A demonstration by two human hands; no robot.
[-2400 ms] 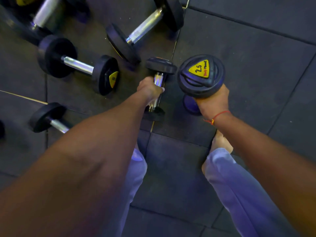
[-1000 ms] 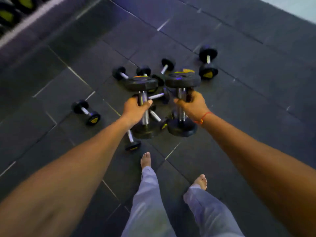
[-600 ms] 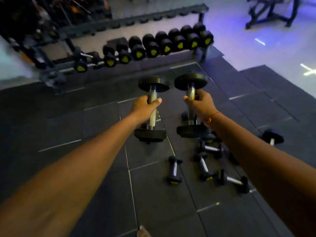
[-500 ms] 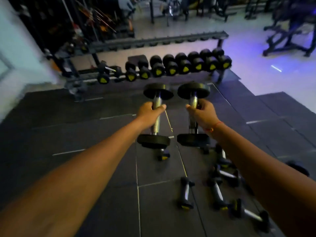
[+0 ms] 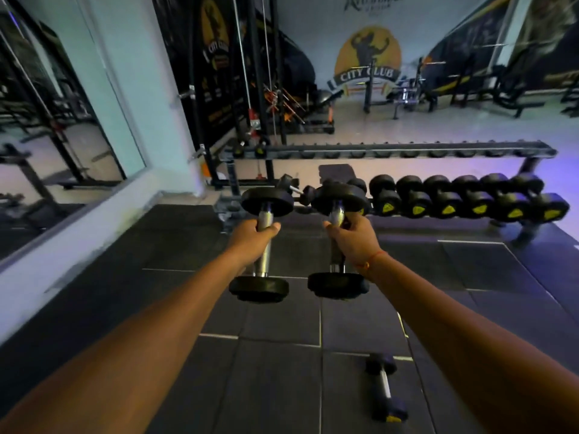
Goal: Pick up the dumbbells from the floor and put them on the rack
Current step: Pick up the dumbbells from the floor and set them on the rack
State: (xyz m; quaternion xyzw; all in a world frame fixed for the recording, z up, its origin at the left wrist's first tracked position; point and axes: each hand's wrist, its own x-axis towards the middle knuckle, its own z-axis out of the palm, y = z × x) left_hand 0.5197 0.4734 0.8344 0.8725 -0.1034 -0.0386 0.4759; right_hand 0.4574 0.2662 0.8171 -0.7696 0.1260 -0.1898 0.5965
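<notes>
Above floor, facing rack (image 5: 388, 150): left grip (image 5: 250, 241) clenches left dumbbell (image 5: 264, 245); right grip (image 5: 355, 241) clenches right dumbbell (image 5: 338, 285), both upright.

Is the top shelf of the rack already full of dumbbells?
No: the top shelf of the rack shows mostly bare cradles, while the dumbbells sit in a row on the lower shelf.

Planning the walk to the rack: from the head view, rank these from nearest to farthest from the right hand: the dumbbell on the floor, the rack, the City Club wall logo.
From the right hand:
1. Rack, straight ahead, just beyond the hand.
2. Dumbbell on the floor, behind and below, near the person.
3. City Club wall logo, on the far wall.
</notes>
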